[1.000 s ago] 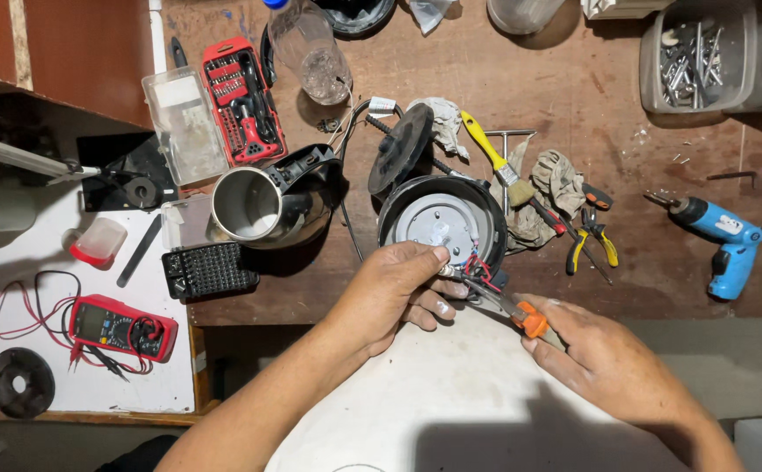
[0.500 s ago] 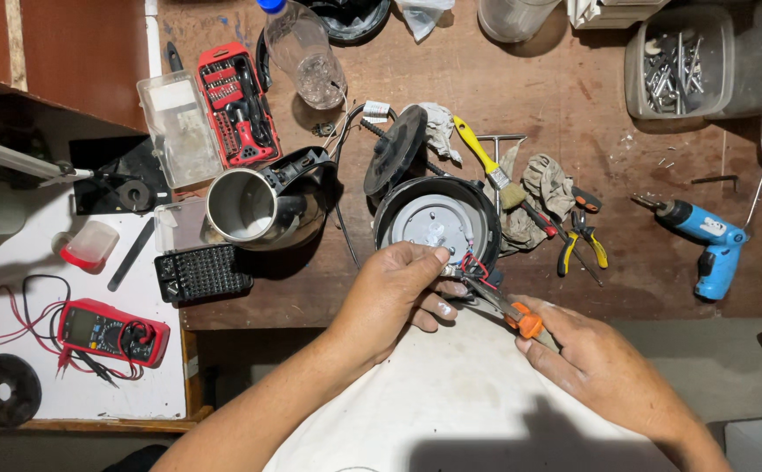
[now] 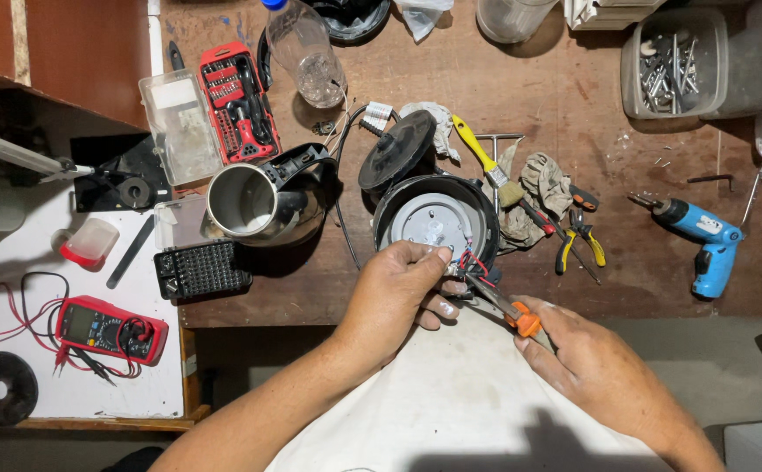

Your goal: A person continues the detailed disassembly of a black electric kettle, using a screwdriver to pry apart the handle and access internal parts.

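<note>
1. Across the upper part of the view a brown wooden workbench (image 3: 503, 114) is seen, with a white side table (image 3: 92, 367) set against its left edge.
2. At the near edge of the workbench, about the middle, a round black kettle base (image 3: 436, 218) with a grey disc inside is placed; red wires (image 3: 471, 260) are seen at its near rim.
3. The left hand (image 3: 396, 297) is laid on the near rim of the kettle base, fingers curled and pinched closed at the wires.
4. The right hand (image 3: 595, 367) is closed around the orange-handled pliers (image 3: 501, 303), whose tip is pointed into the wires beside the left fingers.
5. Left of the base, a steel kettle (image 3: 254, 203) with a black handle is lying, its mouth turned toward the camera.
6. Toward the right edge of the workbench a blue cordless screwdriver (image 3: 700, 236) is lying.
7. At the far right corner a clear tub of screws (image 3: 674, 61) is set.
8. Near the far left corner a red bit set (image 3: 239, 100) is opened beside a clear plastic box (image 3: 180, 122).
9. On the near part of the white table a red multimeter (image 3: 110, 328) with leads is lying.
10. Right of the base, a rag (image 3: 542, 188), a yellow-handled brush (image 3: 481, 153) and yellow-handled pliers (image 3: 577, 245) are heaped.
11. At the left edge of the workbench a black bit holder (image 3: 201, 271) is lying.
</note>
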